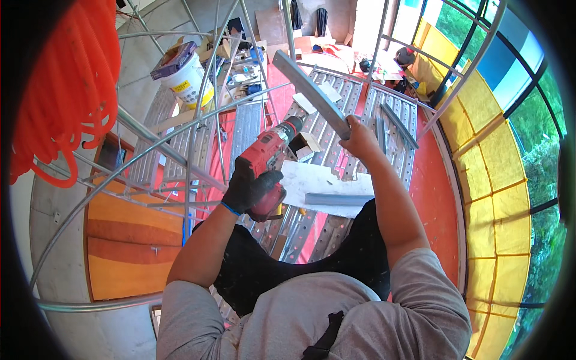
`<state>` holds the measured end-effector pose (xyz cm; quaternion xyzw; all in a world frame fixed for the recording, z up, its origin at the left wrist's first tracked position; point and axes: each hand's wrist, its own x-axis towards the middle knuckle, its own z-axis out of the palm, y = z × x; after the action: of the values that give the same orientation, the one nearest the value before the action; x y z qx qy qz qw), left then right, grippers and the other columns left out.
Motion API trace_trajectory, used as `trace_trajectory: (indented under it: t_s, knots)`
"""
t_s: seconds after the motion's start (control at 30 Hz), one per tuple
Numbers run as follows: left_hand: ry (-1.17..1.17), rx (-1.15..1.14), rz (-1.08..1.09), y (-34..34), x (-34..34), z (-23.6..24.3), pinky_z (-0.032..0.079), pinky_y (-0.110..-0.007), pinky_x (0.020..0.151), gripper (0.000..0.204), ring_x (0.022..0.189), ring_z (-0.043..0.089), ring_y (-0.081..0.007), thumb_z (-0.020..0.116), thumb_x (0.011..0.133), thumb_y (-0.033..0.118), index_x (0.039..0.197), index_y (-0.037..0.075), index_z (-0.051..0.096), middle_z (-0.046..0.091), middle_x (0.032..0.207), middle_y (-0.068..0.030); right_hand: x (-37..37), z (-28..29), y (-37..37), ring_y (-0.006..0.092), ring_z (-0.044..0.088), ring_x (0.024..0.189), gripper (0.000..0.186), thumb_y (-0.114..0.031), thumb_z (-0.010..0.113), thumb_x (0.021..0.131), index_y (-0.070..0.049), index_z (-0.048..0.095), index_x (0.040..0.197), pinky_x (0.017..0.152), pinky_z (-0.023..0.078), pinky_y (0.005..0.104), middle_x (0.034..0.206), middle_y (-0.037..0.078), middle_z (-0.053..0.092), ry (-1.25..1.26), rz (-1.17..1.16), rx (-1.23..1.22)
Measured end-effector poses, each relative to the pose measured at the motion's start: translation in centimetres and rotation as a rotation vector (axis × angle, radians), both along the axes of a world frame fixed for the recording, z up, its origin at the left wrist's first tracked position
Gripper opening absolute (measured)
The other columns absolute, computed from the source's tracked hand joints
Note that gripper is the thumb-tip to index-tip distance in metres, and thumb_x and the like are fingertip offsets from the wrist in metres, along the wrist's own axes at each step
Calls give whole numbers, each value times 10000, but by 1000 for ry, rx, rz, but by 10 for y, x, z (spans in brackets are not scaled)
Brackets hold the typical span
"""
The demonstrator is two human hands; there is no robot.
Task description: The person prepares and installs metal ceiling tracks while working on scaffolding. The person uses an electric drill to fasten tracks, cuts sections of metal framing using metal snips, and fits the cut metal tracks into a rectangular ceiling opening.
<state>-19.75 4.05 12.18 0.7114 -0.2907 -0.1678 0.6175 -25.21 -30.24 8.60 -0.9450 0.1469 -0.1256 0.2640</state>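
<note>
My left hand (249, 189), in a black glove, is closed around the grip of a red cordless drill (266, 150). The drill's chuck points up and away, toward the far side. My right hand (362, 139), bare, grips the near end of a grey metal channel (312, 93), which slants up to the far left. The drill's tip sits left of the channel, and I cannot tell whether they touch. Below, a white board (294, 174) lies on the perforated scaffold deck (403, 165), with another metal channel (339, 198) on it. A small open cardboard box (305, 144) stands beside the drill.
Scaffold tubes (162, 141) cross on the left, near a coiled orange hose (66, 84). A white bucket (193, 81) stands at the far left. More metal channels (399, 126) lie on the deck's right side. Another person (405, 57) is at the far right, near yellow sheeting (486, 168).
</note>
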Motion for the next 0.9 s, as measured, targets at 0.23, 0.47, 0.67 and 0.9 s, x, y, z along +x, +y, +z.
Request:
trace_trajectory:
  t_s: [0.23,0.47,0.67,0.9]
  knots:
    - [-538,633,-128,-1,19,-39,551,-432,793,418,902,686,-403,749,860,395,1105,63,681,702,962,-212,8,5,-18,459,672,1065,779,-227,889,697,-9,508,1340,905,534,490,1119,290,692,5,-111,58]
    - [-675,1238,-408,-64,45,-121,564,-506,827,250,963,740,-345,652,835,198,1044,77,721,751,1011,-180,21,18,-7,455,634,1175,891,-310,888,725,0,449,1436,991,500,478,1247,305,650,38,-94,86]
    - [-629,1267,-171,-95,59,-250,571,-505,791,218,923,746,-340,559,923,204,1035,69,689,745,995,-189,31,15,-5,441,641,1160,859,-274,861,743,-25,446,1452,977,501,478,1220,277,665,-17,-66,79]
    - [-496,1308,-16,-86,37,-319,567,-476,797,243,952,740,-304,553,953,260,1118,106,644,734,1058,-122,31,11,-6,440,653,1153,823,-233,825,799,-30,427,1490,973,501,464,1232,295,657,3,37,166]
